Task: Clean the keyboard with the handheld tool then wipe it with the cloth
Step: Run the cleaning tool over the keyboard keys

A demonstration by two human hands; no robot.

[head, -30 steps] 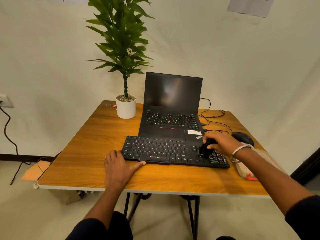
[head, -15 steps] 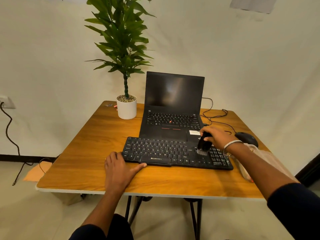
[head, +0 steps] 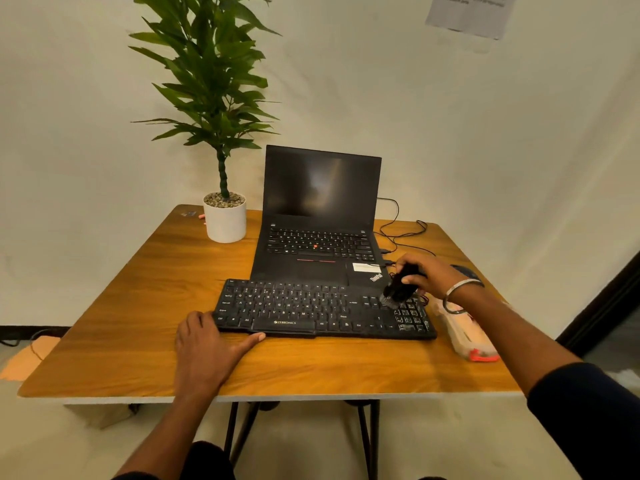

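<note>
The keyboard (head: 322,308) lay flat along the near edge of the table (head: 166,271), just in front of the open laptop (head: 320,233), its right end reaching toward the table's right edge. It looked light, thin and rigid, the sort of board that would skate on smooth wood if pushed sideways, so bracing it at an end seemed the sensible hold. The left hand (head: 207,351) did that: it rested on the table at the near-left corner of the keyboard, fingers relaxed and fairly straight, the thumb stretched along the front rim. The handheld tool (head: 398,289), a short dark brush with a pale bristle end, was gripped in the right hand (head: 427,275), fingers curled round its body and bristles tilted down onto the keys just left of the number pad. The tool appeared small and stiff in the handle, soft at the tip, easy to hold near its upper half. The cloth (head: 465,332), pale with a red edge, lay crumpled by the keyboard's right end near the right edge, partly under the forearm. It would be limp and best gathered in a loose handful. A potted plant (head: 225,216) stood at the far-left corner.
</note>
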